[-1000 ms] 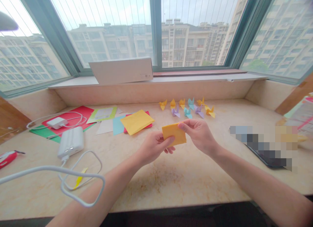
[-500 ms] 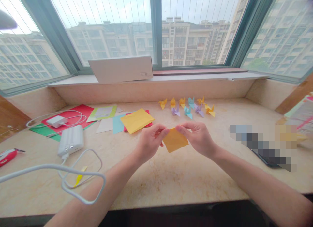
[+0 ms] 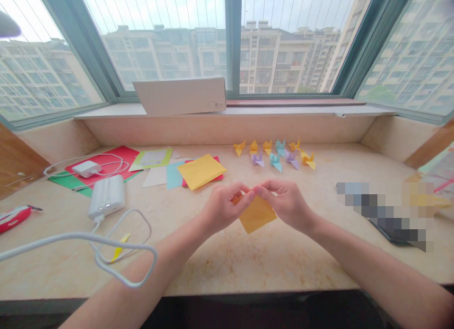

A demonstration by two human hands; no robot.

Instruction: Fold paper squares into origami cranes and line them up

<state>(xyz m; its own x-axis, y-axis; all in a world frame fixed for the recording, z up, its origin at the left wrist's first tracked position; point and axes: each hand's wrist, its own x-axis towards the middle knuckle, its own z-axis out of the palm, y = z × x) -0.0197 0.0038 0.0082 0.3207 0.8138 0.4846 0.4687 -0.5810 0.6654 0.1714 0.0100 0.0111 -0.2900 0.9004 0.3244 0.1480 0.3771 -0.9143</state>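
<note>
A folded square of yellow origami paper (image 3: 258, 214) hangs between my two hands above the counter. My left hand (image 3: 229, 203) pinches it near its top corner, thumb in front. Close beside it, my right hand (image 3: 283, 199) grips the same top edge, and the two thumb tips nearly touch. The fingers behind the paper are partly hidden. Beyond my hands stand several small folded paper cranes, among them a yellow crane (image 3: 308, 160), a blue crane (image 3: 275, 162) and a purple crane (image 3: 257, 159). Left of them lies a stack of yellow paper sheets (image 3: 201, 170).
On the left are a white power bank (image 3: 107, 196), a looping white cable (image 3: 124, 238), a white charger (image 3: 86, 168), red paper (image 3: 120, 155) and a red-handled tool (image 3: 16, 219). A blurred dark object (image 3: 390, 225) lies right. A white box (image 3: 180, 96) stands on the sill.
My thumbs have come closer together at the paper's top edge. The paper sits slightly lower in view, and the whole view has shifted a little.
</note>
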